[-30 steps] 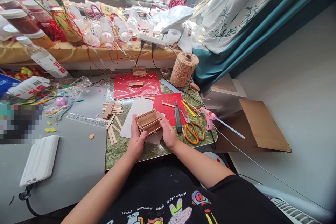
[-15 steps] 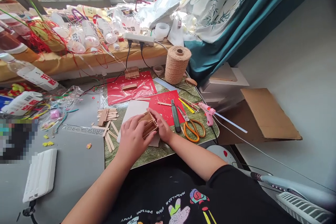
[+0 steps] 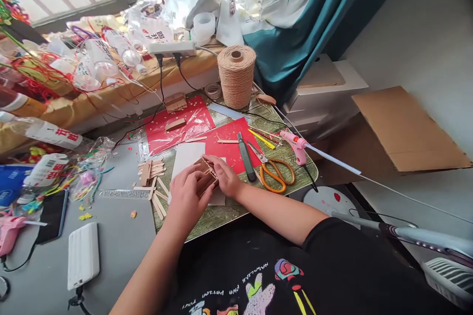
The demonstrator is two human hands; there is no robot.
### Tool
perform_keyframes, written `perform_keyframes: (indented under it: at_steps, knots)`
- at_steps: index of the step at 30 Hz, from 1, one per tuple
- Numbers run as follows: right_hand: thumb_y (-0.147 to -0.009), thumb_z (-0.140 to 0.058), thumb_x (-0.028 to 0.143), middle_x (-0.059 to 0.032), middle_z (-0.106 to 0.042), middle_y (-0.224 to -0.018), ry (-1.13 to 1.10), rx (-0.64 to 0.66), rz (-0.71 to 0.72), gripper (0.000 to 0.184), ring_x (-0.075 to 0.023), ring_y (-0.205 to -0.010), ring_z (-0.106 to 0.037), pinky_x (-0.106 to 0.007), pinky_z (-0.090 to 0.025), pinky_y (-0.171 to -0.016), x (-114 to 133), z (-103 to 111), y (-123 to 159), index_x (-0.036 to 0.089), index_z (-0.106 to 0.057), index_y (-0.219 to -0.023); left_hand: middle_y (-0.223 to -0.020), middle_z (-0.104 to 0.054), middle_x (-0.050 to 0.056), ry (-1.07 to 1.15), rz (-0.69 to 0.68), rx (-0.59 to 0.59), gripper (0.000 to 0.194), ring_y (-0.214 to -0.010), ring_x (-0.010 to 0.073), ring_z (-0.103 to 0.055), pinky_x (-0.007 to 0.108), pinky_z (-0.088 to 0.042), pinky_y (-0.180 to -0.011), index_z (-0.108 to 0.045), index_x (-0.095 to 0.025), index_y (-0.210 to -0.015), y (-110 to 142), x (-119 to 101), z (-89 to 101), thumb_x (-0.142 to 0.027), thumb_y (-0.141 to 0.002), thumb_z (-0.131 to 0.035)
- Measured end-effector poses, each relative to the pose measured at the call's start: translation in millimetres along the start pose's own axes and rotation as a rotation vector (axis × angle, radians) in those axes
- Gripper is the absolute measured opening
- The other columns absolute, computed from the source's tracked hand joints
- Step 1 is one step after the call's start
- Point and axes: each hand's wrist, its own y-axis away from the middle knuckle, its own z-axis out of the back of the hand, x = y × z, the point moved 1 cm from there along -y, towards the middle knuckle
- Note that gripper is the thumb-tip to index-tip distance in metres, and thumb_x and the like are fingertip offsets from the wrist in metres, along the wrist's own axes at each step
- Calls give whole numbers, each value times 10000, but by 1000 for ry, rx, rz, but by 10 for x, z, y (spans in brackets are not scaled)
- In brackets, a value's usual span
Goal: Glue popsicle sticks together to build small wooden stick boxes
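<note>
A small open box (image 3: 205, 183) made of brown craft sticks is between my two hands, partly hidden by the fingers. My left hand (image 3: 187, 194) wraps around its left side, with thumb and fingers bent over it. On its right side, my right hand (image 3: 226, 177) presses with the fingers reaching along the far edge. Under the hands lies a white sheet of paper (image 3: 187, 156). Loose craft sticks (image 3: 158, 202) are spread left of my left hand. A green utility knife (image 3: 246, 157) and orange-handled scissors (image 3: 275, 174) lie right of my right hand.
A pink glue gun (image 3: 295, 145) with a glue stick rests at the table's right edge. A big twine spool (image 3: 237, 78) stands at the back beside glue sticks (image 3: 229, 111). Red sheets (image 3: 177, 125) lie behind the hands. On the left are a white power bank (image 3: 84, 256) and a phone (image 3: 53, 216).
The head view has turned and tilted, so things sit differently in the picture. A second pink glue gun now shows at the left. Both hands stay on the craft-stick box.
</note>
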Motion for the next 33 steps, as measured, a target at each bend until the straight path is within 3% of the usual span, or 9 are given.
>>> perform_keyframes:
  at_steps: [4, 7, 10, 15, 19, 24, 26, 30, 33]
  knots:
    - [-1074, -318, 681, -63, -557, -1590, 47, 52, 27, 651, -246, -1493, -510, -456, -384, -1288, 34, 43, 16, 318, -490, -1587, -1475, -608, 137, -57, -33, 28, 327, -1378, 425, -527, 621, -355, -1168, -644, -265, -1133, -45, -73, -21, -394, -866, -781]
    - [-992, -439, 777, -70, -454, -1674, 75, 147, 39, 809, -290, -1571, -406, -498, -314, -1325, 54, 95, 56, 317, -370, -1653, -1368, -662, 138, -90, -20, 74, 292, -1277, 405, -595, 590, -429, -1088, -628, -259, -1123, -85, -81, -31, -347, -872, -747]
    - [-848, -670, 801, -100, -362, -1725, 106, 230, 58, 1048, -340, -1615, -319, -552, -261, -1337, 36, 136, 89, 315, -276, -1688, -1237, -704, 114, -89, -6, 119, 290, -1148, 361, -652, 516, -496, -969, -618, -260, -1108, -105, -61, -3, -330, -858, -748]
    - [-554, -979, 637, -91, -252, -1770, 152, 285, 59, 1447, -372, -1628, -283, -599, -277, -1323, -26, 112, 103, 392, -136, -1704, -1020, -718, 65, 18, 136, 98, 313, -939, 290, -661, 428, -507, -814, -657, -265, -1084, -118, -49, 146, -408, -842, -794]
    - [-613, -969, 592, -107, -338, -1735, 221, 207, 86, 1340, -375, -1605, -334, -613, -311, -1305, 35, 90, 117, 378, -208, -1695, -1011, -721, 59, 141, 254, 96, 370, -877, 248, -664, 390, -519, -782, -663, -241, -1075, -127, -11, 283, -442, -812, -829]
    - [-682, -951, 560, -154, -412, -1682, 270, 16, 250, 1188, -372, -1581, -373, -601, -280, -1326, 177, 137, 167, 293, -328, -1658, -1138, -700, 56, 568, 430, -141, 454, -975, 206, -694, 322, -561, -807, -583, -243, -1151, -112, 81, 346, -460, -832, -822]
    - [-647, -957, 595, -145, -376, -1705, 261, 44, 272, 1236, -382, -1597, -345, -613, -278, -1325, 180, 136, 182, 301, -315, -1661, -1144, -698, 58, 675, 461, -196, 454, -984, 191, -690, 296, -560, -809, -583, -237, -1146, -103, 116, 314, -465, -835, -822]
    - [-640, -942, 641, -133, -356, -1721, 254, 136, 294, 1298, -384, -1592, -354, -606, -296, -1320, 143, 125, 191, 314, -248, -1687, -1093, -695, 53, 759, 557, -135, 460, -946, 187, -692, 302, -559, -809, -578, -225, -1119, -78, 195, 238, -524, -848, -799]
    - [-669, -940, 611, -137, -413, -1689, 279, 145, 303, 1279, -384, -1548, -420, -598, -325, -1305, 149, 156, 204, 316, -233, -1693, -1176, -683, 76, 673, 563, -126, 475, -1064, 228, -686, 349, -568, -869, -577, -238, -1156, -29, 224, 267, -551, -863, -781]
